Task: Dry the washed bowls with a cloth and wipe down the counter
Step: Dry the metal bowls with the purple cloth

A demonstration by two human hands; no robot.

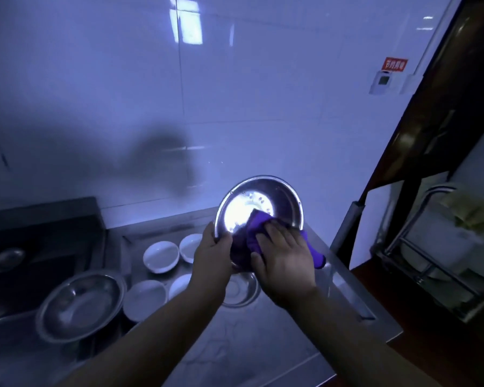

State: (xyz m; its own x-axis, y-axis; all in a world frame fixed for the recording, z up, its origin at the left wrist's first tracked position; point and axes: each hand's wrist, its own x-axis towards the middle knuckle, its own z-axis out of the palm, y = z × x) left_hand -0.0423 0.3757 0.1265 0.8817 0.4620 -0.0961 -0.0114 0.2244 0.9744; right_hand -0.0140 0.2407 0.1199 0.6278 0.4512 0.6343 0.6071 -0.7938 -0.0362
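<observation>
Left hand (pixel 213 247) gripped the tilted steel bowl (pixel 259 208) by its near-left rim, above the counter (pixel 263 339); right hand (pixel 284 256) pressed the purple cloth (pixel 256 227) flat inside, lower right.

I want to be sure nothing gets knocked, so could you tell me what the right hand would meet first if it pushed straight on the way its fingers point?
The right hand already presses the purple cloth into the steel bowl; beyond that, probably the tiled wall, though depth is unclear.
</observation>
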